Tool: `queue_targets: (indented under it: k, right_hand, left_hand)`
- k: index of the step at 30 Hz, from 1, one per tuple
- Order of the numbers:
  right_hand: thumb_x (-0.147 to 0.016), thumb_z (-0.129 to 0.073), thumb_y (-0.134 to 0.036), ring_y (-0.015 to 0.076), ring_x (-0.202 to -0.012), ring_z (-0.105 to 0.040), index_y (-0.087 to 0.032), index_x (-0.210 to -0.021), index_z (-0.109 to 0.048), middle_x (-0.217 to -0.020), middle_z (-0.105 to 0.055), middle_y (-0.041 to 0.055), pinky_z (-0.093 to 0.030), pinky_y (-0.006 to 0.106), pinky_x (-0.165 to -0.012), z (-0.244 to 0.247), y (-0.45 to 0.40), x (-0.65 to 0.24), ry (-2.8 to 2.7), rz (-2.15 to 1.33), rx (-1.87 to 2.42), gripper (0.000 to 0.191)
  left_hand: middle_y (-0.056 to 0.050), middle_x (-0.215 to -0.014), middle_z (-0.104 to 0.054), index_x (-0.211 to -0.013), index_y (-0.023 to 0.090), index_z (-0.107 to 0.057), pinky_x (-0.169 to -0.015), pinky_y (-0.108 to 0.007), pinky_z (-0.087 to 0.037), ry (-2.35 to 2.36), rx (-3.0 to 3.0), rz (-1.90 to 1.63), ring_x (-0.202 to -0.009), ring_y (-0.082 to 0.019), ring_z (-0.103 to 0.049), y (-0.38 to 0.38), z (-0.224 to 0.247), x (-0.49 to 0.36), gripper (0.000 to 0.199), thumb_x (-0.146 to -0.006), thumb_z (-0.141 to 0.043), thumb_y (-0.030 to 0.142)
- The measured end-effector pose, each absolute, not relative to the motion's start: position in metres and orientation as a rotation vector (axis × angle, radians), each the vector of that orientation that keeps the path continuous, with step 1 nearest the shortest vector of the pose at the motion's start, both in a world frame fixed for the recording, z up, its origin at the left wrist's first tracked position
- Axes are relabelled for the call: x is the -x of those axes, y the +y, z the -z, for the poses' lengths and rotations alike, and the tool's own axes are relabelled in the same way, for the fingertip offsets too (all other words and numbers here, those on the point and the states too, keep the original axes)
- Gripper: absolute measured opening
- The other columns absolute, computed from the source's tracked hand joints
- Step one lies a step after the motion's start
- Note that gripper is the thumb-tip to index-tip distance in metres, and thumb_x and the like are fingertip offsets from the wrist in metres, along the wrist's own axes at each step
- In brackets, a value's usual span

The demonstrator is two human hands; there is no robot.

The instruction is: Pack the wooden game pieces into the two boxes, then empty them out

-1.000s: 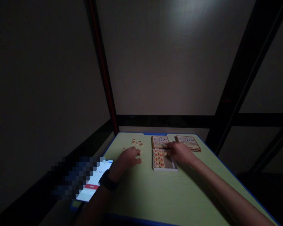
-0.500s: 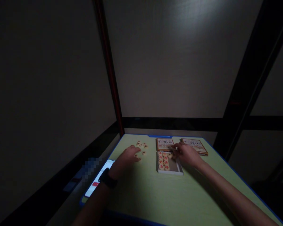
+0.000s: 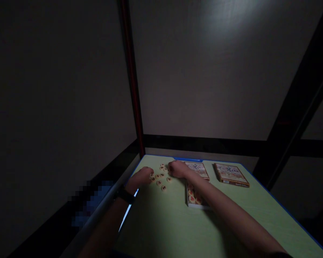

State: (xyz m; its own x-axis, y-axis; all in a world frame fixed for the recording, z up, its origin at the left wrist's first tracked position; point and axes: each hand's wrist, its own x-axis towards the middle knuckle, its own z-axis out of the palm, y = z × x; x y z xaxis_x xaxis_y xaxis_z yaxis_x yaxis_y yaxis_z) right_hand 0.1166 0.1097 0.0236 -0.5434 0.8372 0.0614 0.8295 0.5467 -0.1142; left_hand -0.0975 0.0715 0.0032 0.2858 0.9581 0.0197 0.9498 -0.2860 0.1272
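Several round Chinese chess pieces [image 3: 162,175] with dark characters lie loosely on the left part of the table. My left hand [image 3: 143,176], curled closed, has its fingertips on a piece [image 3: 152,178] at the left edge of this group. On the group's right side is my right hand [image 3: 178,168], closed like a fist; whatever its fingers hold is hidden. Beneath my right forearm sits an open box tray [image 3: 195,206] with red-marked pieces [image 3: 191,199] inside, most of it covered by the arm.
Behind the tray lies a printed box lid [image 3: 197,168], partly covered by my right arm. Another printed box [image 3: 231,174] lies to the right. A lit phone [image 3: 127,215] shows beside my left wrist. The green table [image 3: 161,222] has a blue edge, with walls behind and at left.
My right hand has moved left from the tray to the loose pieces. My left hand's fingers have closed, and several loose pieces lie differently. The view has shifted slightly.
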Motion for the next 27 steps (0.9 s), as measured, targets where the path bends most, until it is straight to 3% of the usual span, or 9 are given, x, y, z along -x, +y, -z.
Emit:
queue_targets:
  k: [10, 15, 22, 27]
  right_hand:
    - [-0.085, -0.054, -0.013, 0.0227, -0.103, -0.066, -0.015, -0.113, -0.067, -0.114, -0.071, 0.0144, -0.044, 0.024, -0.078, -0.021, 0.137, -0.115, -2.718, -0.075, 1.482, 0.031]
    - [-0.081, -0.058, -0.012, 0.0217, -0.098, -0.067, -0.016, -0.098, -0.073, -0.106, -0.074, 0.0114, -0.045, 0.022, -0.075, -0.017, 0.145, -0.105, -2.768, -0.110, 1.483, 0.023]
    - [-0.082, -0.057, -0.013, 0.0256, -0.098, -0.067, -0.010, -0.105, -0.067, -0.109, -0.071, 0.0188, -0.044, 0.026, -0.073, -0.015, 0.139, -0.103, -2.757, -0.086, 1.451, 0.025]
    - [-0.085, -0.053, -0.011, 0.0244, -0.099, -0.065, -0.009, -0.118, -0.057, -0.110, -0.069, 0.0186, -0.042, 0.026, -0.075, -0.024, 0.121, -0.120, -2.701, -0.058, 1.367, 0.033]
  left_hand:
    - [-0.009, -0.091, -0.072, -0.085, 0.019, -0.072, -0.088, -0.030, -0.047, 1.623, -2.485, -0.258, -0.094, -0.024, -0.064, 0.072, -0.001, 0.090, 0.019, -0.070, -0.061, 0.014]
    - [-0.012, -0.106, -0.069, -0.097, 0.017, -0.068, -0.093, -0.031, -0.045, 1.699, -2.493, -0.280, -0.104, -0.025, -0.060, 0.067, -0.004, 0.091, 0.025, -0.074, -0.058, 0.011]
    - [-0.016, -0.111, -0.063, -0.102, 0.012, -0.062, -0.096, -0.035, -0.043, 1.935, -2.470, -0.315, -0.106, -0.025, -0.058, 0.051, -0.032, 0.069, 0.029, -0.082, -0.043, 0.002]
    - [-0.018, -0.108, -0.066, -0.102, 0.011, -0.063, -0.098, -0.039, -0.042, 1.881, -2.343, -0.629, -0.108, -0.028, -0.059, 0.054, -0.038, 0.032, 0.026, -0.088, -0.042, 0.008]
